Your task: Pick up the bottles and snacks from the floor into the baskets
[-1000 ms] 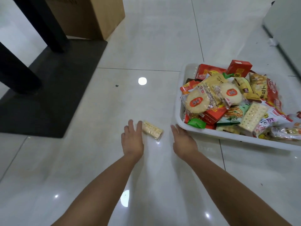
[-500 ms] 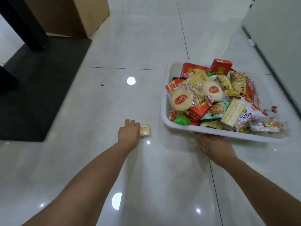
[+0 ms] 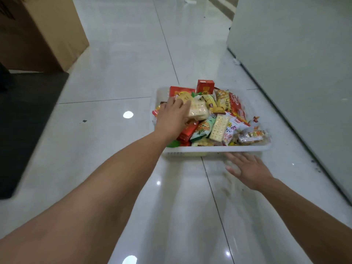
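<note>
1. A small clear-wrapped packet of pale square crackers [image 3: 199, 110] is held above the heap of snacks, over the left half of the white perforated plastic basket [image 3: 215, 149].
2. The packet's left end is gripped by the left hand [image 3: 174, 117], which is seen from the back, with the fingers curled over the wrapper and the forearm stretched across the basket's near-left corner.
3. The basket is filled with mixed wrapped snacks. A small red cardboard box [image 3: 205, 86] stands at the far edge, and a long clear packet of dotted crackers [image 3: 219, 127] lies near the middle.
4. The basket is set on the glossy white tiled floor [image 3: 133, 73].
5. The right hand [image 3: 249, 168] is held flat with its fingers straight and spread, low over the floor and just beside the basket's near wall. Nothing is held in it. Whether its fingertips touch the wall cannot be told.
6. A large brown cardboard box [image 3: 38, 31] is seen at the upper left, well apart from the basket, with a dark floor mat [image 3: 24, 115] below it.
7. A pale grey-green panel [image 3: 295, 73] runs along the right side.
</note>
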